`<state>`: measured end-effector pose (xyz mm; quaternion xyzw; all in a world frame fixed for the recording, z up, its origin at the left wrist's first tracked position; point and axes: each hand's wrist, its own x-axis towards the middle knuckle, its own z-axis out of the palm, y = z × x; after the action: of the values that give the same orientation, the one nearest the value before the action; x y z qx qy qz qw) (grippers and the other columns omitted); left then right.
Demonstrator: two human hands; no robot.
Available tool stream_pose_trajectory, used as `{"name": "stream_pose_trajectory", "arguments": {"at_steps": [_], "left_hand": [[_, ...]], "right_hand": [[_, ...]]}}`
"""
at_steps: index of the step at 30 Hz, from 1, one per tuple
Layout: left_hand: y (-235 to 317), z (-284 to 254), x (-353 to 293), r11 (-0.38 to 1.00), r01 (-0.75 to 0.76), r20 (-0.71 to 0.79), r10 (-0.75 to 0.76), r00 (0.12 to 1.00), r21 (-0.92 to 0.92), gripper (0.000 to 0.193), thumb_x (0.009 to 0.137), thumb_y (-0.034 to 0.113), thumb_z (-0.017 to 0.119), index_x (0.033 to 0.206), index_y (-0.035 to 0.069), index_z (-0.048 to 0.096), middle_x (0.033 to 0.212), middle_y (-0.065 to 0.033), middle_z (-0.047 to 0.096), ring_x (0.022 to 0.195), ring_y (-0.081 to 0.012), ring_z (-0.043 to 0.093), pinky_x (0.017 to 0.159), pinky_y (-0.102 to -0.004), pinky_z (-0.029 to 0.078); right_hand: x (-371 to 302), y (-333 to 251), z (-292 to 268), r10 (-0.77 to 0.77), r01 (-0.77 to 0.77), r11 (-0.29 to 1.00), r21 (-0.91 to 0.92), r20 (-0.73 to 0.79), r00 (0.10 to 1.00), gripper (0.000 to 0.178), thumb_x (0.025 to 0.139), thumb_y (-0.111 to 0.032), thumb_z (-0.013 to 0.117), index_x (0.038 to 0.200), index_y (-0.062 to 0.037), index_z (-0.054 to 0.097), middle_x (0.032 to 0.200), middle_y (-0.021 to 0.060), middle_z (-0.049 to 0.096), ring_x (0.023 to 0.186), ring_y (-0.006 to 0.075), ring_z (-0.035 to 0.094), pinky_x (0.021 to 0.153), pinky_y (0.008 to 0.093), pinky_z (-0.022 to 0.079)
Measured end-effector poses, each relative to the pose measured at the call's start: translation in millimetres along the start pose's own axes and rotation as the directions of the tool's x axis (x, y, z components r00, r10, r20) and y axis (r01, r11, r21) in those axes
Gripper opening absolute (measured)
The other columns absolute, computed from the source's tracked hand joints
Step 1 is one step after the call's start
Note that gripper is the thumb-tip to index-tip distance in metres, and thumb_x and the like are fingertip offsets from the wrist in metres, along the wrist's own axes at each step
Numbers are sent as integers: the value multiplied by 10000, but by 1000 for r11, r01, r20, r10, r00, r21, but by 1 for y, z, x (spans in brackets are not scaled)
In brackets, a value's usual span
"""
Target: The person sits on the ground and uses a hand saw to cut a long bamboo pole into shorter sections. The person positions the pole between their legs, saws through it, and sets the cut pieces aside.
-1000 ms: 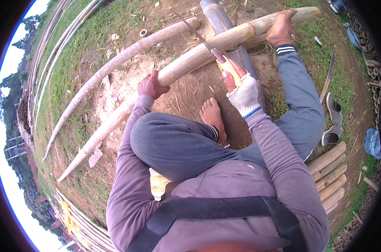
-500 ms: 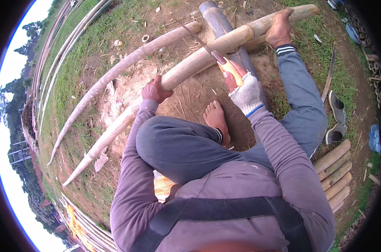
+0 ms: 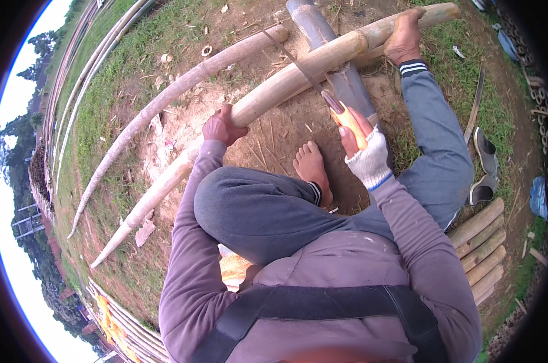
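A long pale bamboo pole [image 3: 271, 95] slants from the lower left to the upper right. My left hand [image 3: 224, 125], bare, is wrapped round it near its middle. In my right hand [image 3: 365, 142], which wears a white glove that leaves the fingers bare, is a handsaw [image 3: 345, 123] with a yellow-orange handle. Its thin blade lies across the pole, just left of a node. Whether the teeth have cut in cannot be made out. My bare foot [image 3: 404, 39] presses on the pole's far right part. A thick grey bamboo log [image 3: 351, 85] lies crosswise under the pole.
Another curved bamboo pole [image 3: 165, 94] lies on the ground to the left. Several short bamboo pieces [image 3: 479, 245] are at the right, near a pair of sandals [image 3: 484, 151] and a long flat blade [image 3: 476, 100]. A bamboo ring [image 3: 207, 51] lies among scraps.
My right hand has drawn the saw back toward me and to the right, its blade sliding across the pole. The left hand and the foot stay in place.
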<state>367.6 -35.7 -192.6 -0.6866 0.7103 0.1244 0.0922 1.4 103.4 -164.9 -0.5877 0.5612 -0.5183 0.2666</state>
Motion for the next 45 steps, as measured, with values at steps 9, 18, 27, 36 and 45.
{"name": "stream_pose_trajectory", "arguments": {"at_steps": [9,18,27,36,45], "left_hand": [[-7,-3,-2,1000,5,20,-5,1000,18,860,682,523,896,1397,172,572,1121,-177,757,1024,-362,760,883,-470,600],[5,-19,4,999,-30,72,29,997,10,796,687,509,886,1354,173,612,1089,-165,775,1005,-371,761,869,-486,595],[-30,1,-15,999,3,19,-3,1000,-39,731,685,449,870,1303,157,613,1044,-171,768,976,-390,753,857,-488,589],[-12,-14,-5,999,-30,36,32,999,-37,685,707,470,877,1240,116,632,1044,-173,768,960,-355,765,852,-467,613],[-12,-3,-1,998,-49,32,50,998,-26,679,735,458,866,1279,136,619,1019,-139,770,938,-330,765,839,-453,623]], "right_hand": [[-51,-27,-42,-4,6,999,-40,51,999,480,1019,-241,724,1369,71,625,1230,234,737,1122,314,743,959,381,568],[53,5,33,-21,21,1000,10,10,1000,432,1060,-244,687,1359,65,641,1187,193,752,1075,242,731,938,363,564],[-77,-37,-64,21,-19,1000,-12,189,982,569,1074,-301,642,1470,93,532,1275,179,716,1067,218,708,963,344,547],[50,18,44,71,-84,984,158,85,994,415,1069,-210,673,1391,48,628,1116,131,738,941,163,677,824,298,531],[-107,-64,-81,349,-383,897,220,178,920,610,1055,-337,677,1499,48,517,1072,85,718,646,42,547,588,194,471]]}}
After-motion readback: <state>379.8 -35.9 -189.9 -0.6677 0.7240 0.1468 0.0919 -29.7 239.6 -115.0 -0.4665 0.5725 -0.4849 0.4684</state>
